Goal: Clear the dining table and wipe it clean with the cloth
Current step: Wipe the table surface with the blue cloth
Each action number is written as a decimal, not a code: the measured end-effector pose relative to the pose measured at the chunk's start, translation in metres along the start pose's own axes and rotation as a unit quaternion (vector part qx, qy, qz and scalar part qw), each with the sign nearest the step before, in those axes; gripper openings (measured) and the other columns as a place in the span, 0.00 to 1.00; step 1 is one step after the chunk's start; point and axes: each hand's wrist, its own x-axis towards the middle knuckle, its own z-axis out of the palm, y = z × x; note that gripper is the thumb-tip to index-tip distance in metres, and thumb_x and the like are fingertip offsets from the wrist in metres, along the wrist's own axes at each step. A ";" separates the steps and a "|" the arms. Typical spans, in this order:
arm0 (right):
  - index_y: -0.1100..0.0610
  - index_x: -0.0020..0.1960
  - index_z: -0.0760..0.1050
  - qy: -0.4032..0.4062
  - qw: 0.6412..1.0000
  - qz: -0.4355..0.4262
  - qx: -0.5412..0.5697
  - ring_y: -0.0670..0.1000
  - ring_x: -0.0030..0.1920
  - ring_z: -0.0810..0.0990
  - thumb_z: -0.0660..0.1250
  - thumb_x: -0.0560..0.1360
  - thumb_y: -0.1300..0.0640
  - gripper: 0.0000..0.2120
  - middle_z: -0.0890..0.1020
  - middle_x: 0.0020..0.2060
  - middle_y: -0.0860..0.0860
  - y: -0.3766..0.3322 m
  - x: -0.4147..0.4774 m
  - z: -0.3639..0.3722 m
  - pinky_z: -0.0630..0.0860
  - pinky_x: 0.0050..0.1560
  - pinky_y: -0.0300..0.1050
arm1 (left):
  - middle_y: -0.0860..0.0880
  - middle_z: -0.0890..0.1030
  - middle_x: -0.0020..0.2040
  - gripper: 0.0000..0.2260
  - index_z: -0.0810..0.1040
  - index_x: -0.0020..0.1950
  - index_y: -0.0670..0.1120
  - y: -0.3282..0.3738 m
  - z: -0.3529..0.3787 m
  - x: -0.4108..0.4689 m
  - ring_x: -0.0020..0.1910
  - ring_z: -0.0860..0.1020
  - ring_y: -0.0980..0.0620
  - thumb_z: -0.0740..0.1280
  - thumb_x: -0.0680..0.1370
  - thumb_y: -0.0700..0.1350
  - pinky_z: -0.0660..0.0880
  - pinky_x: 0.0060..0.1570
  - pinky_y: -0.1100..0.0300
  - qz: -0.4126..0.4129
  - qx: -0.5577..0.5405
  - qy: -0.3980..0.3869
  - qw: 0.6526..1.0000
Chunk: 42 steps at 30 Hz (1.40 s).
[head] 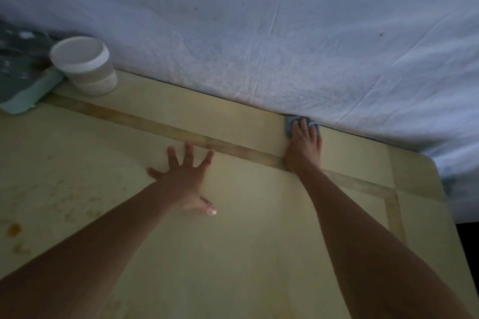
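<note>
The right hand (304, 145) lies flat on the cloth (291, 123) at the far edge of the table (233, 254), near the far right corner, fingers together and pressing down. The cloth is small, blue-grey, mostly under the fingers; only its far and left parts show, and it touches a white sheet (259, 21) that hangs or lies just behind the far edge. The left hand (185, 179) is spread wide, palm down, on the middle of the table; it holds nothing and seems only to support the body.

The cloth is at the far right, w/ the right arm reaching straight out to it. The unwiped part lies to the left: brownish stains (14, 229) and small spots near the left edge. So the coming stroke probably goes along the far edge toward the far left corner, or back toward the near edge.

At the far left corner a tub (85, 65) w/ white lid is not yet cleared, and beside it a pale green thing (31, 96), cut off, cannot tell what. The picture is dim and blurred; the near edge is out of view.
</note>
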 end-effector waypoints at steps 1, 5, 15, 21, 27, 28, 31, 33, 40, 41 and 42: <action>0.57 0.75 0.53 -0.008 0.999 -0.034 -0.003 0.56 0.76 0.47 0.55 0.73 0.64 0.31 0.52 0.76 0.53 -0.024 0.003 0.007 0.43 0.75 0.50 | 0.43 0.28 0.74 0.56 0.31 0.73 0.59 0.002 0.002 0.000 0.72 0.32 0.32 0.73 0.65 0.64 0.50 0.63 0.24 0.003 0.002 0.000 1.000; 0.56 0.75 0.50 -0.047 0.979 -0.201 -0.002 0.54 0.76 0.44 0.59 0.74 0.62 0.33 0.51 0.76 0.52 -0.094 -0.002 0.025 0.41 0.75 0.51 | 0.42 0.29 0.74 0.55 0.31 0.74 0.59 0.004 0.004 0.003 0.72 0.34 0.31 0.72 0.65 0.64 0.51 0.62 0.23 -0.002 0.014 0.012 1.000; 0.63 0.73 0.58 -0.039 0.988 -0.151 0.015 0.65 0.74 0.53 0.71 0.63 0.70 0.41 0.58 0.74 0.61 0.035 -0.032 -0.001 0.55 0.72 0.61 | 0.42 0.29 0.74 0.56 0.32 0.74 0.59 0.000 0.004 0.002 0.72 0.33 0.31 0.73 0.64 0.62 0.50 0.61 0.22 0.009 -0.010 0.011 1.000; 0.53 0.74 0.58 -0.027 0.995 -0.092 0.028 0.58 0.75 0.49 0.60 0.73 0.66 0.31 0.54 0.76 0.54 0.008 -0.057 -0.003 0.49 0.73 0.51 | 0.41 0.31 0.75 0.55 0.33 0.75 0.59 0.002 0.001 0.002 0.72 0.35 0.29 0.73 0.64 0.63 0.51 0.59 0.22 0.008 0.007 0.011 1.000; 0.49 0.75 0.53 -0.072 0.954 -0.284 0.065 0.50 0.74 0.40 0.61 0.72 0.65 0.35 0.49 0.75 0.48 -0.025 -0.155 0.011 0.39 0.73 0.48 | 0.45 0.30 0.75 0.57 0.33 0.74 0.61 0.001 0.003 0.000 0.73 0.35 0.33 0.74 0.61 0.65 0.52 0.63 0.25 0.000 -0.003 0.015 1.000; 0.49 0.75 0.53 -0.081 0.951 -0.292 0.066 0.49 0.73 0.39 0.61 0.72 0.64 0.35 0.48 0.75 0.48 -0.016 -0.164 0.009 0.39 0.73 0.47 | 0.45 0.31 0.75 0.58 0.33 0.73 0.61 0.001 0.003 -0.002 0.73 0.35 0.33 0.74 0.61 0.66 0.53 0.64 0.26 0.003 -0.008 0.022 1.000; 0.54 0.74 0.58 -0.082 0.965 -0.237 0.076 0.55 0.74 0.46 0.60 0.67 0.62 0.35 0.56 0.75 0.56 0.023 -0.169 -0.002 0.48 0.73 0.53 | 0.46 0.31 0.76 0.57 0.34 0.74 0.61 -0.005 0.001 -0.018 0.74 0.34 0.35 0.74 0.62 0.64 0.51 0.66 0.27 0.032 -0.017 0.041 0.999; 0.57 0.74 0.58 -0.070 0.989 -0.119 0.061 0.60 0.75 0.48 0.60 0.66 0.63 0.36 0.56 0.74 0.58 0.058 -0.172 -0.011 0.50 0.73 0.57 | 0.47 0.30 0.75 0.55 0.35 0.74 0.60 -0.007 0.008 -0.038 0.74 0.33 0.36 0.74 0.63 0.63 0.48 0.65 0.28 0.077 0.010 0.034 0.996; 0.54 0.75 0.54 -0.039 0.999 0.015 0.019 0.59 0.75 0.47 0.63 0.69 0.66 0.37 0.52 0.76 0.56 0.052 -0.189 -0.023 0.46 0.73 0.51 | 0.53 0.33 0.76 0.52 0.38 0.76 0.59 -0.005 0.046 -0.075 0.75 0.33 0.42 0.72 0.66 0.62 0.46 0.67 0.30 0.146 0.082 -0.024 0.986; 0.54 0.75 0.55 -0.044 0.998 -0.030 0.027 0.59 0.75 0.47 0.62 0.68 0.66 0.37 0.53 0.76 0.56 0.037 -0.197 -0.020 0.45 0.73 0.50 | 0.53 0.34 0.76 0.52 0.38 0.76 0.58 -0.005 0.048 -0.075 0.75 0.33 0.42 0.72 0.66 0.62 0.47 0.67 0.30 0.146 0.085 -0.031 0.985; 0.54 0.75 0.56 -0.054 0.994 -0.085 0.039 0.59 0.76 0.47 0.59 0.68 0.65 0.36 0.54 0.76 0.56 0.022 -0.209 -0.016 0.44 0.73 0.49 | 0.53 0.34 0.77 0.52 0.38 0.76 0.57 -0.005 0.049 -0.075 0.75 0.34 0.43 0.72 0.66 0.62 0.47 0.67 0.30 0.142 0.091 -0.037 0.985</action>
